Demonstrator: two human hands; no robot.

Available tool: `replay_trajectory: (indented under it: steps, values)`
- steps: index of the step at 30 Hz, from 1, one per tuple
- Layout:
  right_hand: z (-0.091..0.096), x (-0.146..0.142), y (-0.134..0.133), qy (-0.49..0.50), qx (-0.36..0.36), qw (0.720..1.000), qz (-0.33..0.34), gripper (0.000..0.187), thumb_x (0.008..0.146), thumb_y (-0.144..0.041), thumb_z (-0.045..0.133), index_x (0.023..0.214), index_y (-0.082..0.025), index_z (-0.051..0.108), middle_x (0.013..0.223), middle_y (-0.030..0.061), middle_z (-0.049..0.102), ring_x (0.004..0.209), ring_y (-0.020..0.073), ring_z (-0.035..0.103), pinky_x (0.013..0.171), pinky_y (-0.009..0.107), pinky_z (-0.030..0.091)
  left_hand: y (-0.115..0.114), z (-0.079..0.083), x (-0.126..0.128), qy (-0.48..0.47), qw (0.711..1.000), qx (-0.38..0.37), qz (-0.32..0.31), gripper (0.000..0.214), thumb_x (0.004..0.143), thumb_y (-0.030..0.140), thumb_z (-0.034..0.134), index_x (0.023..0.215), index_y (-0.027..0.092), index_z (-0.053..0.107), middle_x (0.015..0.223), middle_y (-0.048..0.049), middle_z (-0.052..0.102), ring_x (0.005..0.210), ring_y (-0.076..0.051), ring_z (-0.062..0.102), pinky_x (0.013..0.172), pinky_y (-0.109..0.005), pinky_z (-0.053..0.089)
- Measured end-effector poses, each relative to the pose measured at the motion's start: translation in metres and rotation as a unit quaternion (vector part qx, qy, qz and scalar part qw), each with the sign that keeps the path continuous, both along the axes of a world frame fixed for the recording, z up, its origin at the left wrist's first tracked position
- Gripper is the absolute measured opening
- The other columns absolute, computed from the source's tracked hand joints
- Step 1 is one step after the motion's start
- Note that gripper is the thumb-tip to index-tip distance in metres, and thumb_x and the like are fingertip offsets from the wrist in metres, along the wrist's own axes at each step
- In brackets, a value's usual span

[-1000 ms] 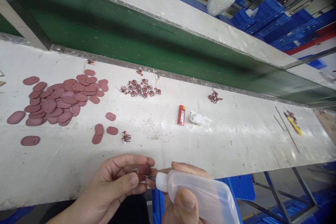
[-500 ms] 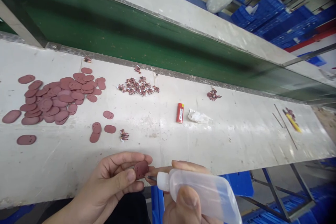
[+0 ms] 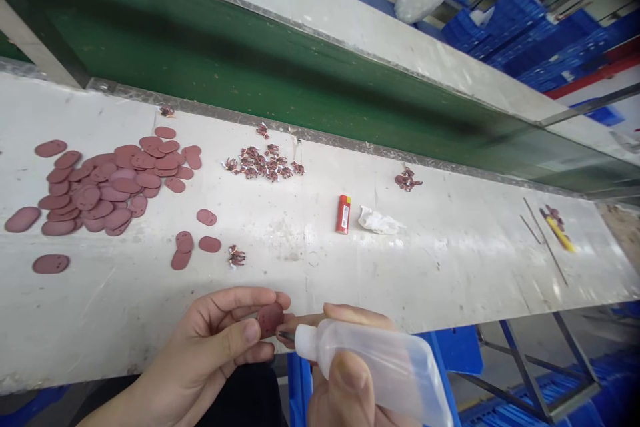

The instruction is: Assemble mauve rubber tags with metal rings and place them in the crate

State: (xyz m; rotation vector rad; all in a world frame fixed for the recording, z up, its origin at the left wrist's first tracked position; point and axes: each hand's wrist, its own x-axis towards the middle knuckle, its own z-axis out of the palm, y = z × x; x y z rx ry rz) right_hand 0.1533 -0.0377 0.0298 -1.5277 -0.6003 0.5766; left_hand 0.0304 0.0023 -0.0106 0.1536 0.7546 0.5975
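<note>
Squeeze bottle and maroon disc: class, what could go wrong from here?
The thin metal tip of the plastic squeeze bottle, held in the right hand, sits very close to the maroon disc pinched in the left hand. A slip might jab the left fingers. A hard squeeze could also release too much of the bottle's contents, wetting the disc and fingers, and those fingers might then mark the pile of discs on the bench.

Right hand (image 3: 345, 388) cut off below, clustered pieces (image 3: 260, 163) too small to tell
</note>
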Motion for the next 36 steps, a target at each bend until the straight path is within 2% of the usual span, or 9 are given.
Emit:
replay_trajectory:
  steps: [5, 9, 14, 18, 22, 24, 27, 31, 36]
  values:
    - [-0.008, 0.038, 0.016, 0.229, 0.002, 0.972, 0.053, 0.042, 0.083, -0.060, 0.074, 0.088, -0.019, 0.069, 0.050, -0.0043, 0.059, 0.041, 0.0173, 0.063, 0.038, 0.026, 0.051, 0.003, 0.005, -0.002, -0.002, 1.000, -0.002, 0.007, 0.021, 0.081, 0.027, 0.086, 0.102, 0.023, 0.083, 0.117, -0.0066, 0.083, 0.105, -0.020, 0.077, 0.078, -0.017, 0.062]
    - [-0.042, 0.078, 0.031, 0.507, 0.045, 0.850, 0.139, 0.033, 0.095, -0.047, 0.067, 0.099, -0.014, 0.067, 0.058, -0.0114, 0.052, 0.042, 0.0008, 0.050, 0.039, 0.006, 0.040, 0.008, 0.008, -0.006, 0.033, 0.999, -0.010, 0.020, 0.019, 0.080, 0.026, 0.087, 0.099, 0.022, 0.084, 0.115, -0.0059, 0.083, 0.106, -0.022, 0.077, 0.079, -0.016, 0.063]
    - [-0.085, 0.103, 0.034, 0.545, 0.108, 0.813, 0.173, 0.031, 0.084, -0.037, 0.080, 0.098, -0.014, 0.065, 0.059, -0.0148, 0.048, 0.040, -0.0022, 0.042, 0.036, -0.001, 0.032, 0.013, 0.006, -0.019, 0.090, 0.994, -0.039, 0.056, 0.025, 0.074, 0.028, 0.092, 0.097, 0.022, 0.084, 0.110, -0.0064, 0.084, 0.104, -0.024, 0.078, 0.078, -0.017, 0.065]
    - [-0.076, 0.094, 0.023, 0.566, 0.128, 0.797, 0.166, 0.045, 0.097, -0.058, 0.061, 0.106, -0.014, 0.065, 0.058, -0.0110, 0.047, 0.037, -0.0016, 0.040, 0.033, -0.003, 0.029, 0.016, 0.004, -0.031, 0.129, 0.985, -0.039, 0.104, 0.033, 0.064, 0.030, 0.097, 0.094, 0.022, 0.085, 0.107, -0.0069, 0.085, 0.103, -0.026, 0.079, 0.080, -0.017, 0.064]
    - [-0.052, 0.068, 0.016, 0.322, 0.031, 0.911, 0.255, 0.069, 0.095, -0.081, 0.027, 0.095, -0.023, 0.065, 0.050, -0.0129, 0.029, 0.026, 0.0032, 0.016, 0.021, 0.011, 0.019, 0.018, -0.002, -0.046, 0.152, 0.976, -0.040, 0.153, 0.037, 0.062, 0.030, 0.098, 0.095, 0.022, 0.085, 0.104, -0.0044, 0.086, 0.101, -0.026, 0.079, 0.078, -0.016, 0.065]
    - [-0.047, 0.051, 0.021, 0.108, -0.069, 0.940, 0.315, 0.052, 0.101, -0.069, 0.039, 0.092, -0.025, 0.066, 0.050, -0.0104, 0.036, 0.029, 0.0063, 0.031, 0.028, 0.016, 0.030, 0.019, -0.005, -0.053, 0.158, 0.972, -0.036, 0.172, 0.038, 0.065, 0.029, 0.097, 0.100, 0.022, 0.084, 0.112, -0.0047, 0.084, 0.104, -0.027, 0.078, 0.077, -0.016, 0.065]
    - [-0.051, 0.025, 0.041, -0.074, -0.144, 0.921, 0.355, 0.014, 0.089, -0.035, 0.074, 0.100, -0.025, 0.075, 0.074, 0.0000, 0.062, 0.064, 0.0151, 0.061, 0.058, 0.026, 0.049, 0.018, -0.008, -0.060, 0.151, 0.971, -0.019, 0.185, 0.038, 0.070, 0.027, 0.093, 0.105, 0.022, 0.082, 0.123, -0.0074, 0.080, 0.108, -0.028, 0.077, 0.079, -0.018, 0.065]
    - [-0.067, 0.003, 0.070, -0.217, -0.202, 0.887, 0.355, 0.017, 0.078, -0.027, 0.077, 0.093, -0.020, 0.074, 0.089, 0.0059, 0.065, 0.078, 0.0230, 0.060, 0.074, 0.037, 0.046, 0.014, -0.008, -0.061, 0.138, 0.973, -0.009, 0.187, 0.031, 0.073, 0.028, 0.091, 0.103, 0.022, 0.083, 0.117, -0.0073, 0.083, 0.110, -0.028, 0.076, 0.083, -0.019, 0.065]
    - [-0.063, 0.013, 0.078, -0.207, -0.231, 0.880, 0.360, 0.010, 0.084, -0.022, 0.064, 0.076, -0.019, 0.067, 0.073, 0.0049, 0.064, 0.067, 0.0209, 0.058, 0.068, 0.037, 0.046, 0.009, -0.010, -0.058, 0.104, 0.982, 0.019, 0.155, 0.024, 0.078, 0.031, 0.088, 0.100, 0.023, 0.084, 0.109, -0.0087, 0.084, 0.105, -0.025, 0.078, 0.084, -0.019, 0.063]
